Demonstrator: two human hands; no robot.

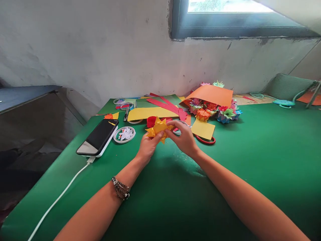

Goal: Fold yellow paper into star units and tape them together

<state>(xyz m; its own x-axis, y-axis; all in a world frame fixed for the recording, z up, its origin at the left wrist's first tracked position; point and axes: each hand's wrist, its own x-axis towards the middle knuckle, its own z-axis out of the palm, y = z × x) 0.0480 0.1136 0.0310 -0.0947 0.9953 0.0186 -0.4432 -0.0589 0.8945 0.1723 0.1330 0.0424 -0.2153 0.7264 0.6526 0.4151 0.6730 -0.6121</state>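
as the left hand (147, 146) pinches a spiky folded-paper flower (159, 127), the right hand (185, 138) grips it too.

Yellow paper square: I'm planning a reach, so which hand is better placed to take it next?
Probably the right hand: it is nearer the yellow paper square; the left hand is farther off. Both hold the pointed yellow piece.

It's a single head cam, looking forward and down across the green bench (263, 150) from the wearer's side. Both hands (184, 138) sit mid-frame, pretty near, forearms (225, 182) coming up from the bottom edge, wall (100, 47) and window (213, 21) up top.
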